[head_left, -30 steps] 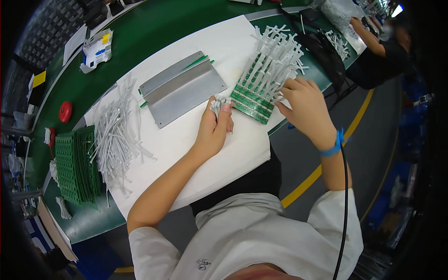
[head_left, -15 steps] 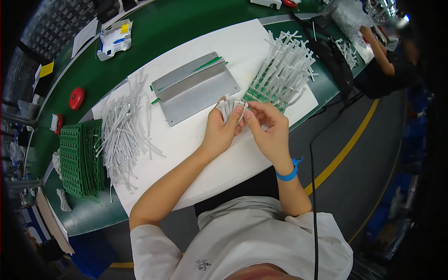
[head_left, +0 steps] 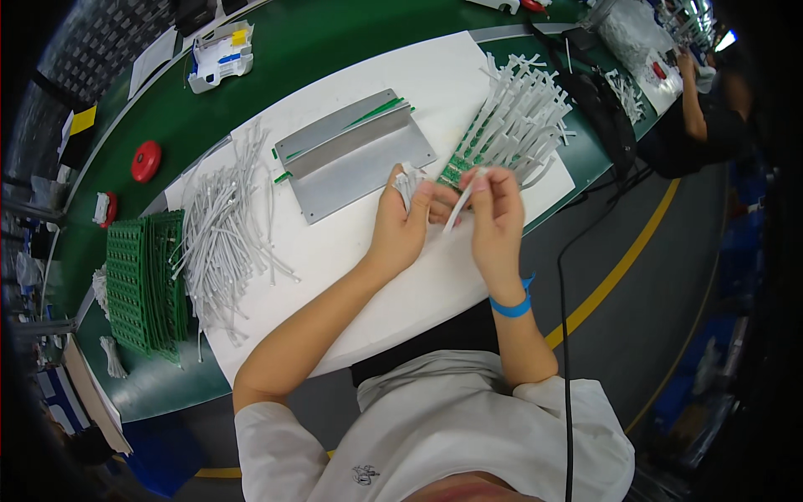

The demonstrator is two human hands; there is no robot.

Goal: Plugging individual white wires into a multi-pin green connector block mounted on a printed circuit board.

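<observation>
The left hand (head_left: 400, 224) is closed around a small bundle of short white wires (head_left: 406, 183), whose ends poke up past the thumb in a tight, uneven bunch. The right hand (head_left: 497, 222), with a blue band (head_left: 512, 308) at its wrist, pinches a single white wire (head_left: 457, 211) between thumb and fingers; this piece looks flat and pale, slants down toward the left hand, and is a little blurred, so its ends are hard to make out. Both hands are above the white sheet (head_left: 401, 280) on the green table (head_left: 322, 50). Just beyond them lies a green circuit board (head_left: 452, 172), partly hidden by the right hand, with rows of white wires (head_left: 520, 117) standing off it in a dense, slightly splayed cluster, some of them curving at the right edge. To its left sits a bent grey metal plate (head_left: 360, 171) with thin green strips along its edges. Further left, a loose heap of white wires (head_left: 219, 226) spreads over the sheet, next to a stack of green boards (head_left: 138, 284) standing on edge.
</observation>
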